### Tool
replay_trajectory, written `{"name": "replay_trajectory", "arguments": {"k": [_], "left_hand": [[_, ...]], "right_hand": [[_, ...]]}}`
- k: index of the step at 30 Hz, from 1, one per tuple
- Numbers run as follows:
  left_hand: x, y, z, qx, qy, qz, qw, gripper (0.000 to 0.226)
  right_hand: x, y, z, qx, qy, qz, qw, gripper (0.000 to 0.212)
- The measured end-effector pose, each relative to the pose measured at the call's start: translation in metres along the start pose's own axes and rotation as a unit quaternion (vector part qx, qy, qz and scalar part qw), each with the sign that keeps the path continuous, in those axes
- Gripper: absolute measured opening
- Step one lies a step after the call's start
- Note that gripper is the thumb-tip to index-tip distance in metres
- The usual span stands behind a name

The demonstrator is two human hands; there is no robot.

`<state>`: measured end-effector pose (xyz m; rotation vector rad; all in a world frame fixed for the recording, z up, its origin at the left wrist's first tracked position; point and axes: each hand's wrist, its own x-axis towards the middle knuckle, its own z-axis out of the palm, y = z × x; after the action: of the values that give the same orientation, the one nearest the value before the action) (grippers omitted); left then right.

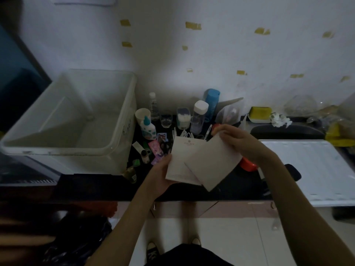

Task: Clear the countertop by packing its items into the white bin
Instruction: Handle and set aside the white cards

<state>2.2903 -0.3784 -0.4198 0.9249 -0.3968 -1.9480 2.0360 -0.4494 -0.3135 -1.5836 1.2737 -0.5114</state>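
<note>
The white bin (69, 121) stood at the left end of the dark countertop (107, 185), its open mouth showing nothing inside. Right of the bin, past a cluster of small bottles (148, 126), two pale paper packets were held above the counter. The left hand (160, 176), nearer the bin, gripped the printed packet (177, 162) by its lower left edge; the right hand (237, 140) pinched the plain packet (213, 164) at its top corner, tilted and overlapping the first. The bin lay leftward of both hands, so the left hand likely had the shorter carry.
</note>
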Motion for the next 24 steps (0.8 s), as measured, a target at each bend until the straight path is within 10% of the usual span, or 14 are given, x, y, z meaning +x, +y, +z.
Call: {"name": "replay_trajectory", "arguments": {"k": [11, 24], "left_hand": [[0.000, 0.008, 0.029, 0.132, -0.028, -0.030, 0.990, 0.066], [-0.006, 0.024, 0.021, 0.262, -0.088, 0.019, 0.961, 0.055]], "right_hand": [[0.031, -0.035, 0.012, -0.123, -0.076, 0.003, 0.989, 0.029], [0.048, -0.012, 0.025, -0.235, 0.011, 0.017, 0.972, 0.049]]}}
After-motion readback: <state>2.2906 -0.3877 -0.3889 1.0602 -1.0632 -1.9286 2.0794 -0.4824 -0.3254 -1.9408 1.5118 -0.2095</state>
